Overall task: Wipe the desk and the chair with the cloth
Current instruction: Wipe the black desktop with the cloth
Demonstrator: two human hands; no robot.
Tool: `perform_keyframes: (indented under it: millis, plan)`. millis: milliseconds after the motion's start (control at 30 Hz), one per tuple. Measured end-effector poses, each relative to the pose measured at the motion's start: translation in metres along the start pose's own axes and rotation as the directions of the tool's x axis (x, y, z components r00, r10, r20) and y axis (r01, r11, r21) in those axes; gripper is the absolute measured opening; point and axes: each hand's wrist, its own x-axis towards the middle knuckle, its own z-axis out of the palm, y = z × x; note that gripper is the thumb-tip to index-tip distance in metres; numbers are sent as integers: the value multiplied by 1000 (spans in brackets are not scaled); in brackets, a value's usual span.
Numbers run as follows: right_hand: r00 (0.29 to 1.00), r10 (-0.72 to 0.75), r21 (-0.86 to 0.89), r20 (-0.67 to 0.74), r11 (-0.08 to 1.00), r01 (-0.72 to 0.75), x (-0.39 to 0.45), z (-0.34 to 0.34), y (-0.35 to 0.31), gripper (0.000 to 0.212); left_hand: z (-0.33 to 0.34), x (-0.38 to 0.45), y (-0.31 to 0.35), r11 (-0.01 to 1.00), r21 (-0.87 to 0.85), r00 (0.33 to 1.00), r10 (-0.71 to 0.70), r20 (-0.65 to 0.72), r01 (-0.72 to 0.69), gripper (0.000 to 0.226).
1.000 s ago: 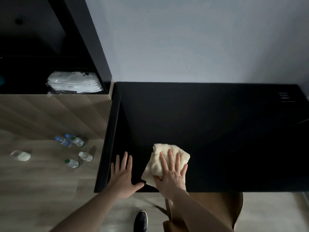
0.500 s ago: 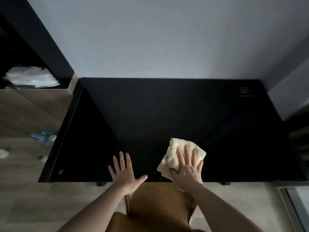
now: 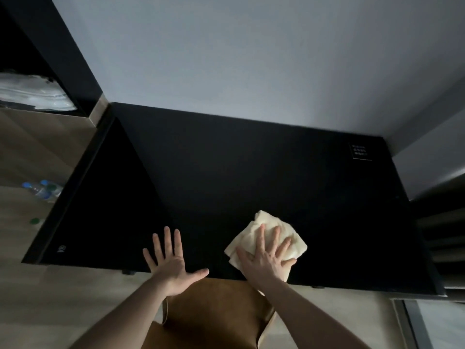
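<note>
Far left: shelf (image 3: 37,91) holding pale folded items, kind unclear in the dim light; below it, bottles (image 3: 41,190) on the floor (image 3: 22,298) beside the desk's left end. Desk (image 3: 239,177), black and matte, runs the full width against the wall (image 3: 251,59); small printed label (image 3: 359,151) near its back right corner. Left hand (image 3: 173,263) lies flat at the front edge, fingers spread wide, thumb out, holding nothing, seemingly bracing. Chair (image 3: 216,313), tan, tucked under the front edge between the forearms. Right of centre, cloth (image 3: 270,235), cream and bunched, on the desk near the front edge; right hand (image 3: 268,259) presses it down with straight splayed fingers, palm on its near side. Judgement: desk wiping in progress, chair not yet touched. Risks: cloth sits close to the front edge, so a pull toward the body could drag it off onto the chair or floor. Flat-palm pressure with no grip means the bunched cloth may slip out or roll up under the hand. Dark surface in low light hides missed patches, especially the back corners.
</note>
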Motion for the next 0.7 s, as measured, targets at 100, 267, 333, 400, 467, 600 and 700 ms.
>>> perform_keyframes:
  millis: [100,267,333,400,467,600,700]
  plan:
    - [998,-65,-42,10,997,65,0,9,-25,91,-2,3,1,1000,1,1000,-8,-8,8,150]
    - [988,-153,-65,5,986,153,3,8,-6,82,2,1,9,999,0,999,-48,-23,48,150]
    - [978,-209,-64,3,976,209,5,3,8,82,2,0,16,998,-7,996,-55,-74,55,148]
    - [968,-251,-82,0,965,251,7,-3,22,80,3,-1,26,1000,9,990,9,-139,-7,135]
    - [958,-288,-106,4,952,286,9,-10,37,79,10,-2,40,992,63,975,123,-184,-113,122]
    - [935,-353,-134,16,926,352,19,-29,75,78,31,-7,83,977,92,951,208,-229,-191,109]
    - [925,-380,-164,12,912,376,35,-51,120,79,50,-12,128,970,132,944,231,-236,-204,98]
